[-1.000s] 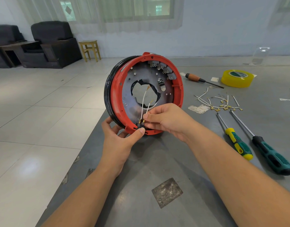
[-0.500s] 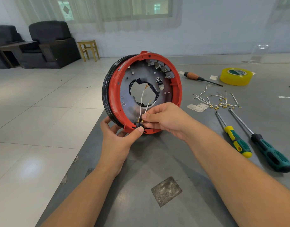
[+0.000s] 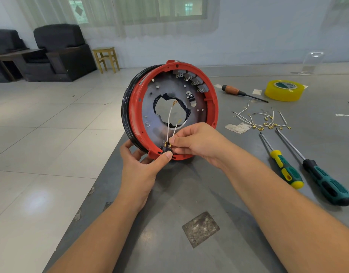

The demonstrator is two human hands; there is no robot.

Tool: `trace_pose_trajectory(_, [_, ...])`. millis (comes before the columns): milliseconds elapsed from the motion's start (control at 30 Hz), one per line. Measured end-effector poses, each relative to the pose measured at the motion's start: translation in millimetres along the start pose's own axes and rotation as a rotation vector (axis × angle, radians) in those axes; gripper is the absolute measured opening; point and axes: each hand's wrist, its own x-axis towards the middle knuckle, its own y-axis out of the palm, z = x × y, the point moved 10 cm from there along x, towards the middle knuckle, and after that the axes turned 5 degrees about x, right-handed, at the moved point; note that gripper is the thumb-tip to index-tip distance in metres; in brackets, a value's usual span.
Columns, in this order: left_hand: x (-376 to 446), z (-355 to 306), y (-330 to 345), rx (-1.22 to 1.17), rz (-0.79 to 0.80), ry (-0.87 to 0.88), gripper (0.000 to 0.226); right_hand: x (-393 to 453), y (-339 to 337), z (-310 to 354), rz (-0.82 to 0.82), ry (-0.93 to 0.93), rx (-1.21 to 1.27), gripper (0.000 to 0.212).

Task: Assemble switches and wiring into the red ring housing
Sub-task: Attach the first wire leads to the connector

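Red plastic ring housing (image 3: 209, 91) stands on edge on the grey worktop (image 3: 189, 194) as before, the left hand (image 3: 142, 166) still pressing a small black switch (image 3: 165, 149) into its lower rim while the right hand (image 3: 197, 141) keeps pinching thin white wires (image 3: 168, 123) there, so seating seems unfinished.

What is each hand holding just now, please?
Left hand: grips red ring housing, thumb on black switch.
Right hand: pinches white wires.
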Motion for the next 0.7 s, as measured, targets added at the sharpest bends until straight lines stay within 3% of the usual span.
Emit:
trace_pose_trajectory(200, [0.3, 3.0, -1.6, 0.008, -0.005, -0.002, 0.079, 1.2, -0.4, -1.2, -0.002, 0.012, -0.023, 0.01])
trace_pose_trajectory(567, [4.7, 7.9, -2.8, -0.031, -0.005, -0.049, 0.096, 5.3, -1.1, -1.3, -0.009, -0.031, -0.036, 0.008])
trace_pose_trajectory(700, [5.0, 9.2, -3.6, -0.081, -0.013, -0.064, 0.1, 4.0, -12.3, 9.5, -0.101, -0.107, -0.089, 0.012])
